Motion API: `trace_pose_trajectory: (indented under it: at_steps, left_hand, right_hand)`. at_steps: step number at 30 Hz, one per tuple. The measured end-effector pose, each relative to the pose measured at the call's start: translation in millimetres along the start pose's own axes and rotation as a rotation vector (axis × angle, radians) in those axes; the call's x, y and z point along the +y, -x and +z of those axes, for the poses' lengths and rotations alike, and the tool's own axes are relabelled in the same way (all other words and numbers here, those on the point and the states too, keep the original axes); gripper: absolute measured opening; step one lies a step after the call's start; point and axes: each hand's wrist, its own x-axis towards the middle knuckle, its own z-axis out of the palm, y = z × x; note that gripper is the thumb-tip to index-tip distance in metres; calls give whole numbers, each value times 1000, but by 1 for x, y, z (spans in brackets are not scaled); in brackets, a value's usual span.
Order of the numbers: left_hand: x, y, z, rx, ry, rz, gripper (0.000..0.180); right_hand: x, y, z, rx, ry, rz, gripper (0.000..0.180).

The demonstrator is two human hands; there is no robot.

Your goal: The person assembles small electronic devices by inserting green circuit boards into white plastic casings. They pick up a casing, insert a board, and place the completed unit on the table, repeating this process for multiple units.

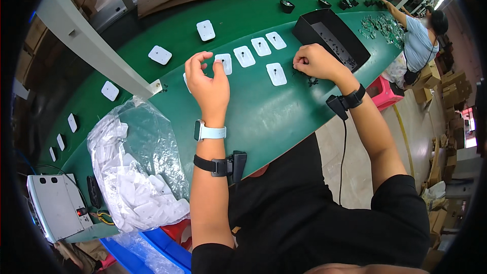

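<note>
White plastic covers (244,59), several w/ a small blk part (276,72) on top, lie L of the open blk box (346,31). R hand (320,62), fingertips pinched tog., is just beside box's near L side; can't tell if it grips anything. L hand (210,90), farther L of box, is loosely curled, thumb apart, nothing visibly held.

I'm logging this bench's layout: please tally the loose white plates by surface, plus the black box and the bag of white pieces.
White plates, near green table: 6, one mostly hidden by the left hand
White plates, far green strip: 6
Open black box: 1
Clear bag of white pieces: 1
Total: 14
</note>
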Motion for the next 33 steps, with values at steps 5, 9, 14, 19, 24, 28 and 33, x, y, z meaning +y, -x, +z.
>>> trace_pose_trajectory:
  at_steps: [5,9,14,19,24,28,33]
  left_hand:
    - [-1,0,-1,13,46,-13,17]
    - [2,0,0,8,32,-34,17]
    - [0,-1,4,38,20,29,16]
    - [1,-1,-3,-96,143,-31,12]
    - [6,3,8,-231,335,-79,17]
    - [9,7,1,-222,95,-77,13]
    - [9,3,-1,-265,-91,38,15]
  right_hand:
    - [6,-7,9,-62,92,-56,9]
    - [6,-11,10,-78,117,-75,8]
    - [-2,-18,-1,-28,130,-142,11]
    - [-72,-65,0,85,-518,-66,12]
    - [-99,-98,48,177,-674,-219,14]
    - [-94,-93,73,292,-597,-265,10]
    - [-84,-92,75,387,-530,-383,10]
